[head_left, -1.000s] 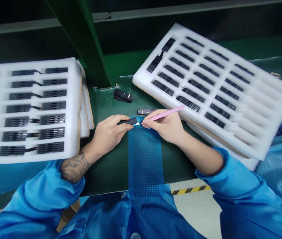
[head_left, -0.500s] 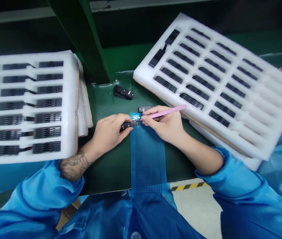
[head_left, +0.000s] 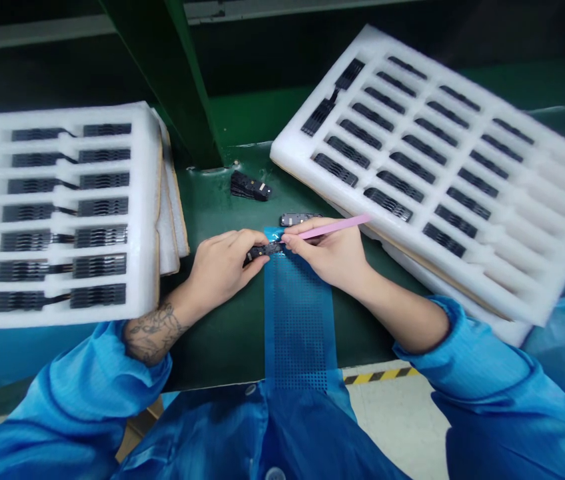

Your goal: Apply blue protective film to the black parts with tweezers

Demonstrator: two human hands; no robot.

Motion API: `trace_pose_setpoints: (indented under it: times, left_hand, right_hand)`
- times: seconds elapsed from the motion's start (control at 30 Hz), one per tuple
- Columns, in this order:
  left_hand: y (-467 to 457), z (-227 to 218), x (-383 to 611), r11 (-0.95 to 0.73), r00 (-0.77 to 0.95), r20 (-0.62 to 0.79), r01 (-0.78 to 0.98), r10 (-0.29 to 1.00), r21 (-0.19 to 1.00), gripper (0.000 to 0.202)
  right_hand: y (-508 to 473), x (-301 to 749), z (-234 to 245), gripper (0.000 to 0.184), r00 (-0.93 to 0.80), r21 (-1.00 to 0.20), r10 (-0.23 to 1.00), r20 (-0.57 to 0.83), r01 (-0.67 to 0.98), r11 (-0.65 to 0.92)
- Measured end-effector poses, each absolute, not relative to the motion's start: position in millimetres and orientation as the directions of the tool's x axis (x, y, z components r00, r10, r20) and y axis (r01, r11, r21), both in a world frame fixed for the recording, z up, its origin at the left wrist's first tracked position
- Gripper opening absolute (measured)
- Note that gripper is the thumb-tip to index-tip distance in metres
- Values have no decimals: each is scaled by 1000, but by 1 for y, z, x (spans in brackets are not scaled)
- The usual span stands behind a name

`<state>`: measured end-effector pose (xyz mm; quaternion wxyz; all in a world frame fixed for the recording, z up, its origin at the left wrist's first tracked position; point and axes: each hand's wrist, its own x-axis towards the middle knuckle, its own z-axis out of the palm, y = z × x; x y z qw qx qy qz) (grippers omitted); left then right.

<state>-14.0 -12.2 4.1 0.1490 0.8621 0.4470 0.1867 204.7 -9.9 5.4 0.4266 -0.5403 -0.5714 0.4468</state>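
Observation:
My left hand is closed on a small black electronic part, pinched between thumb and fingers at the far end of a blue perforated sheet. In my right hand is a pair of pink tweezers, gripped like a pen. Its tip meets the right end of the black part, though my fingers partly hide the contact. Just beyond the right hand lies another black part. A small pile of black parts rests farther back on the green table.
On the left stands a stack of white foam trays with rows of black parts. A second white foam tray, slotted and partly filled, lies tilted on the right. A green post rises behind. Blue cloth shows at the right edge.
The whole view has shifted slightly, so everything sits a little farther right. Both hands keep their holds, and the tweezers stay at the black part with hardly any movement.

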Motion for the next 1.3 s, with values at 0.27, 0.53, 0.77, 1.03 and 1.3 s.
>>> trace_pose_setpoints:
  times: [0.27, 0.53, 0.77, 1.03, 1.3]
  left_hand:
    - [-12, 5, -15, -651, 616, 225, 661, 755, 374, 18]
    - [-13, 6, -14, -750, 688, 308, 640, 656, 168, 21]
    - [-12, 4, -17, -720, 661, 288, 610, 693, 332, 15]
    - [-12, 7, -16, -726, 690, 241, 605, 683, 327, 16]
    - [-13, 9, -20, -698, 636, 287, 660, 716, 278, 12]
  right_hand:
    - [-11, 204, 6, 10, -58, -965, 998, 36, 259, 50]
    - [-10, 209, 2, 16, -66, -977, 996, 58, 199, 70]
    - [-9, 222, 3, 16, -326, -772, 807, 493, 264, 578]
    - [-8, 225, 11, 12, -629, -359, 571, 528, 445, 821]
    - [-7, 251, 31, 11, -524, -109, 664, 533, 737, 668]
